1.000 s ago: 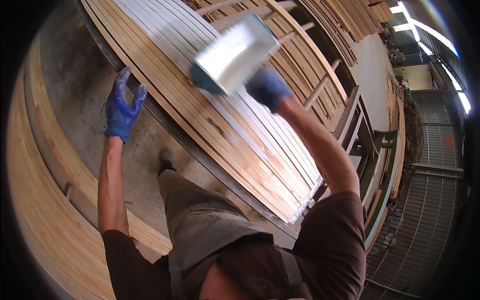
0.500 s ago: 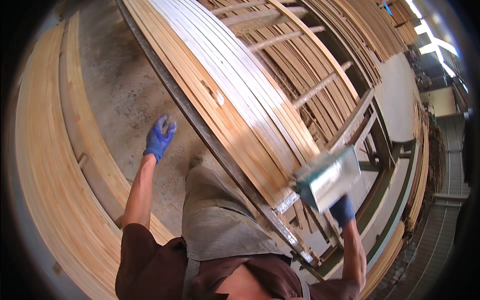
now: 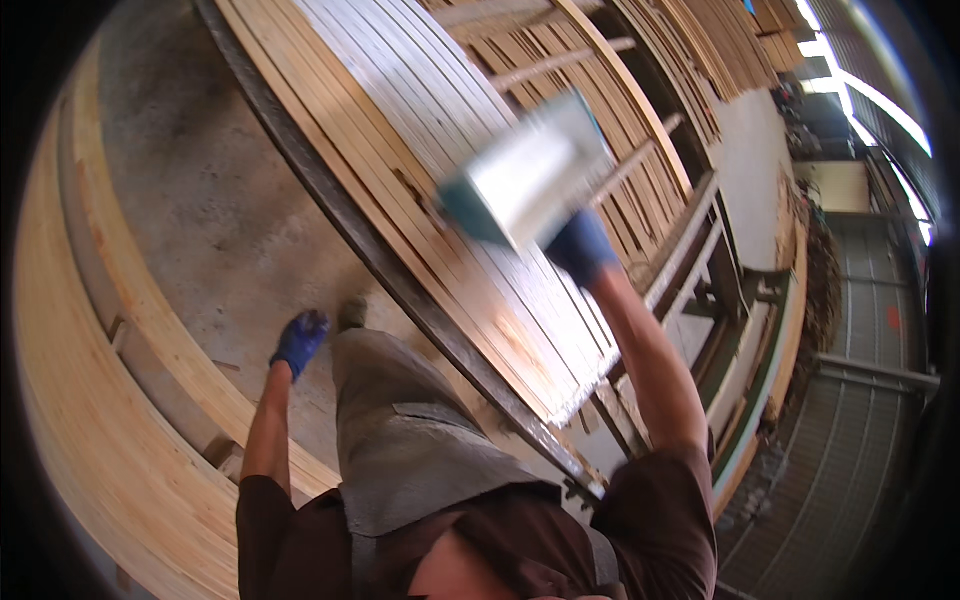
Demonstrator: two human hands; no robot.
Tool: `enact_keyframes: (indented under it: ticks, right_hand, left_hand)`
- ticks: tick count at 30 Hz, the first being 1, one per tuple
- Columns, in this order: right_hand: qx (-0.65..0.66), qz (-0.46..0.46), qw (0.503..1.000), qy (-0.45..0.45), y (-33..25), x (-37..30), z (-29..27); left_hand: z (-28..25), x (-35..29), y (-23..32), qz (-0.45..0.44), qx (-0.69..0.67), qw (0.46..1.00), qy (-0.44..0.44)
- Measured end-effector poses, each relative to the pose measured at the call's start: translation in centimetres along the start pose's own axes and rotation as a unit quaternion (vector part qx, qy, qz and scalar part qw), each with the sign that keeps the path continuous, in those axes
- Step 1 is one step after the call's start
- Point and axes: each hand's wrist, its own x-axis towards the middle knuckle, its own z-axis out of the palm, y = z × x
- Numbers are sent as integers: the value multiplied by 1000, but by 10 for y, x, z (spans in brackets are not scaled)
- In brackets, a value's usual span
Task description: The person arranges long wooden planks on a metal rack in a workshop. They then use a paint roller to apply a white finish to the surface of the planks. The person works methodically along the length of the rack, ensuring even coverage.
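Right hand (image 3: pixel 582 246), in a blue glove, closes its fingers on the rear of a rectangular applicator block (image 3: pixel 525 178): pale, smooth broad face, teal edge, blurred in outline. Block sits above the stacked wooden slats (image 3: pixel 400 130), long narrow strips laid edge to edge, part coated white, part bare grain. Contact between block and slats cannot be determined. Dark metal rail (image 3: pixel 400 290) borders the stack. Left hand (image 3: pixel 299 340), also blue-gloved, hangs at the side over rough concrete floor (image 3: pixel 200 190), fingers loosely curled, holding nothing. Curved timber beams (image 3: pixel 90 430) lie beside it.
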Motion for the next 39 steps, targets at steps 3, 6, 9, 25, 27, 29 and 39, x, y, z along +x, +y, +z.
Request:
enact_keyframes:
  ticks: [3, 6, 9, 25, 27, 29, 39]
  right_hand:
    - [177, 50, 982, 41, -7, 97, -8]
    - [76, 11, 997, -13, -8, 112, -40]
    - [258, 80, 963, -15, 14, 59, -22]
    - [126, 308, 940, -82, 119, -396, 15]
    - [139, 285, 948, -11, 116, -413, 3]
    - [239, 273, 930, 67, 130, -429, 6]
    - [147, 239, 960, 5, 128, -295, 44]
  left_hand:
    - [-10, 23, 26, 43, -61, 997, -29]
    - [-24, 12, 27, 26, -132, 991, -19]
    - [-31, -8, -15, -74, -246, 966, 12]
    - [85, -134, -47, -296, -165, 940, -46]
    - [82, -129, -37, -277, -215, 936, -33]
    - [76, -132, -33, -275, -295, 915, -22]
    - [71, -109, -48, -286, -134, 947, -60]
